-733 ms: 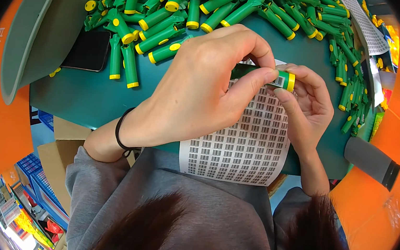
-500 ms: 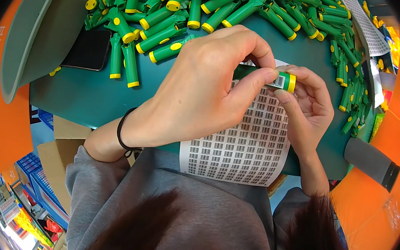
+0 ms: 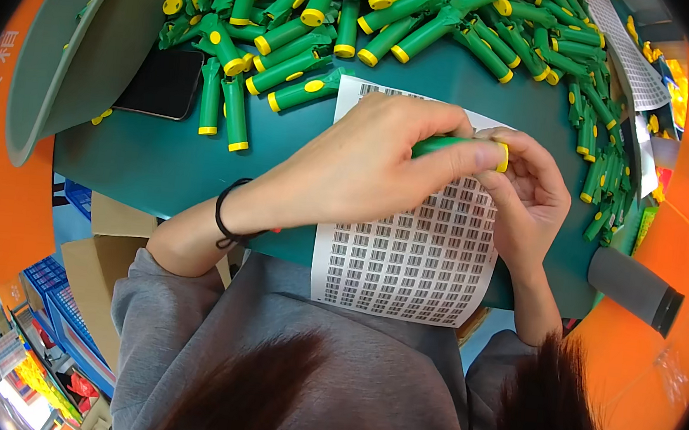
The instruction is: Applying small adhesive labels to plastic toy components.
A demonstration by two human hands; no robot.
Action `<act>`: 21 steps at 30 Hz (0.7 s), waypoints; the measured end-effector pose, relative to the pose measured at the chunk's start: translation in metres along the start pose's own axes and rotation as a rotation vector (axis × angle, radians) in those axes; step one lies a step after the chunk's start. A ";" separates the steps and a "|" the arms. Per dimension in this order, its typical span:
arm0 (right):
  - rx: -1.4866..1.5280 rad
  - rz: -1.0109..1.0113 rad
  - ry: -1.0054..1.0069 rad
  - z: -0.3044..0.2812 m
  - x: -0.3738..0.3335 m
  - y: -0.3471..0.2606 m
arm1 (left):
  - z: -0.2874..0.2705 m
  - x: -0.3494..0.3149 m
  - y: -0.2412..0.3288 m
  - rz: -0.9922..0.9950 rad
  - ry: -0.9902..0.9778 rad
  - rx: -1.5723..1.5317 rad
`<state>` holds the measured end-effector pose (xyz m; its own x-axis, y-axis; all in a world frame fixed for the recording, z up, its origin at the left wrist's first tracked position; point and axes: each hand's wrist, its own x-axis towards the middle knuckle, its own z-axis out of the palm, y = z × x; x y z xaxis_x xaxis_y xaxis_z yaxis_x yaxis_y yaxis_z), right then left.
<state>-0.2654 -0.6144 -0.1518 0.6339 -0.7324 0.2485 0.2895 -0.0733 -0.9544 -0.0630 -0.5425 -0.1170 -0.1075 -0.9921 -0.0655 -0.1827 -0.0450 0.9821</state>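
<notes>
A green tube with a yellow end cap is held level above a sheet of barcode stickers. My left hand, a black band round its wrist, is closed on the tube's body, and its thumb lies along the side close to the cap. My right hand grips the capped end between thumb and curled fingers. The left thumb covers the spot where a barcode label sat on the tube. Much of the tube is hidden behind my fingers.
Many more green tubes are heaped at the back of the green table and down its right side. A black phone lies at left beside a grey bin. A grey cylinder rests at the right edge.
My left thumb has slid right over the label, hiding it. My left hand has lowered a little, uncovering more of the sticker sheet's top. Both hands keep hold of the tube.
</notes>
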 end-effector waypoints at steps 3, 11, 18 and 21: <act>-0.002 0.004 -0.055 0.001 0.003 0.000 | 0.000 0.001 -0.009 -0.013 0.022 -0.172; -1.169 -0.163 -0.068 -0.016 0.033 0.005 | -0.127 -0.053 0.037 0.330 1.320 0.590; -1.010 0.015 -0.079 -0.020 0.035 0.009 | -0.052 -0.015 -0.003 0.655 0.544 1.042; -0.917 0.071 -0.064 -0.020 0.032 0.004 | -0.012 -0.001 -0.029 0.669 0.508 0.976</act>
<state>-0.2583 -0.6520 -0.1509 0.6745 -0.7192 0.1668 -0.4162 -0.5570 -0.7187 -0.0460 -0.5417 -0.1429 -0.1124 -0.7308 0.6732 -0.8967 0.3665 0.2481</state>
